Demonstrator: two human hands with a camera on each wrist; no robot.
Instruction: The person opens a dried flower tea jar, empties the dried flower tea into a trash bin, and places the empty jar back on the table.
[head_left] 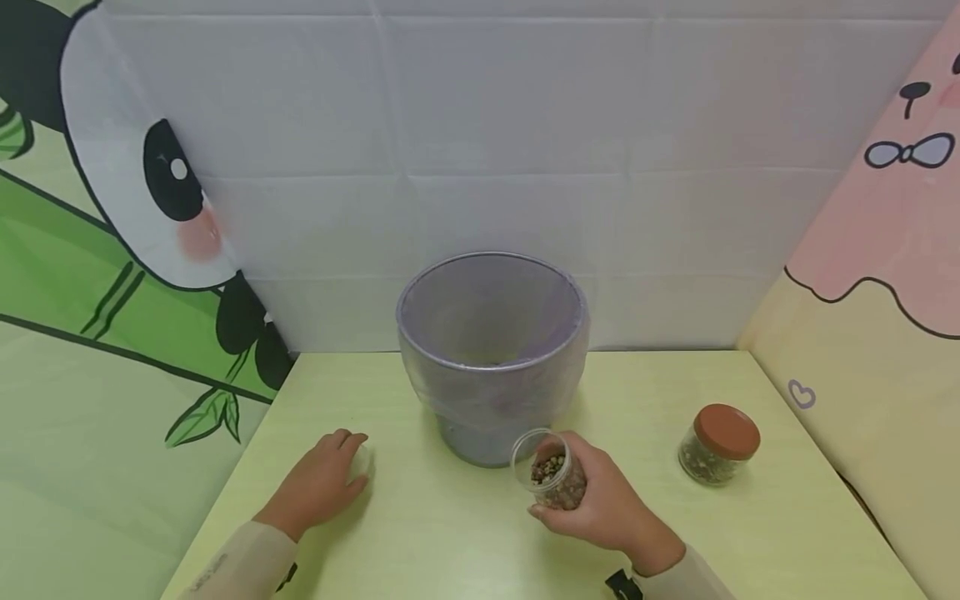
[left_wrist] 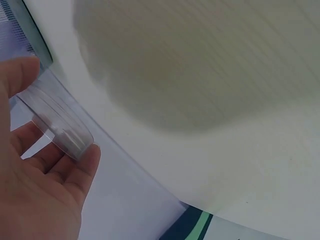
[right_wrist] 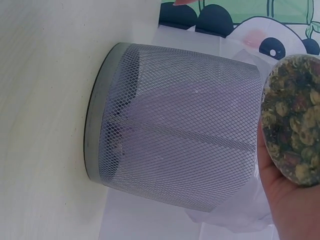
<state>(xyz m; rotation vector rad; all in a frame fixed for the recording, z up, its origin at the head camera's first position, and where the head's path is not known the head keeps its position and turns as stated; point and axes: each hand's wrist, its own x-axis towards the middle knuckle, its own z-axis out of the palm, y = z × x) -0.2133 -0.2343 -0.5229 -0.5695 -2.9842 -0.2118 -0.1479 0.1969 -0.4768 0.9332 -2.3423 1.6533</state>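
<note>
My right hand grips a clear jar of dried flower buds and herbs. The jar is uncovered, and its mouth leans up and to the left, just in front of a mesh wastebasket. In the right wrist view, the dried flowers show through the jar at the right edge. My left hand is left of the basket, over the table. A clear round plastic lid is held between its thumb and fingers in the left wrist view.
A thin translucent bag lines the wastebasket and folds over its rim. At the right of the table stands a jar with an orange-brown lid and dried contents. A white sheet hangs behind, with printed cartoon panels on both sides.
</note>
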